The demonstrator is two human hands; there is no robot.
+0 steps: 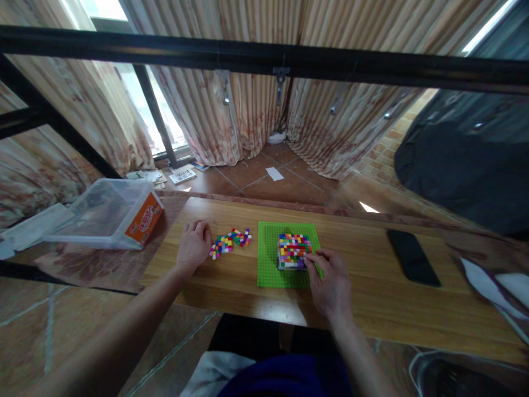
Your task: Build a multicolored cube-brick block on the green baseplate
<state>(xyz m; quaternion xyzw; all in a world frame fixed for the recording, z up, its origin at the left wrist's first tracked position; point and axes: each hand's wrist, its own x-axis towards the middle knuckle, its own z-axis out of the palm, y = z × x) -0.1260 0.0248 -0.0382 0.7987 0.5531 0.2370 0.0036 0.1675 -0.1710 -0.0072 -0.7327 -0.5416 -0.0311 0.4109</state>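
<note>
A block built of small multicoloured toy bricks (292, 251) sits on a green studded baseplate (268, 273), in the middle of the wooden table. At the block's right edge is my right hand (330, 278), thumb and forefinger pinched together over a small purple brick at its top; the fingertips partly cover it. Loose toy bricks (225, 245) of many colours lie in a spread-out pile left of the baseplate. Just left of that pile, my left hand (195, 245) rests on the table with its fingers curled in. Whatever those fingers hold, if anything, is hidden.
The narrow wooden table (367, 309) bears a black phone (413, 257) on the right, with white paper (487, 281) beyond it. A clear plastic bin (111, 212) with an orange label stands at left. A dark metal bar (248, 58) crosses above, before striped curtains (256, 116).
</note>
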